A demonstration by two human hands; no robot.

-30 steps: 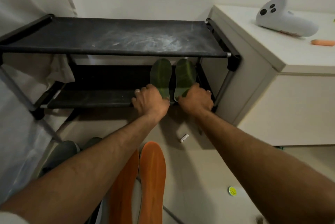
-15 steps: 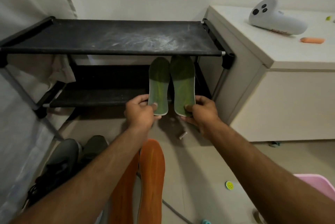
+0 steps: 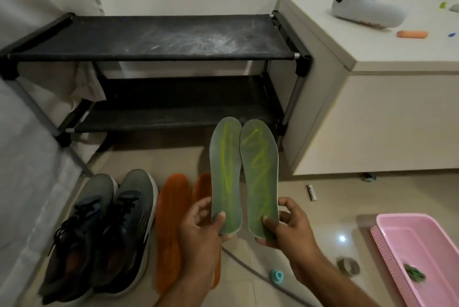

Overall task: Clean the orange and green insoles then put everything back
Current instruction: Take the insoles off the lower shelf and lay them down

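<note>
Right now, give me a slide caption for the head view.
Left hand and right hand each hold a green insole above floor-laid orange insoles.

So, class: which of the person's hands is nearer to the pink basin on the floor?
The right hand. It holds a green insole just left of the pink basin, while the left hand, holding the other insole, is farther left, over the orange insoles.
</note>
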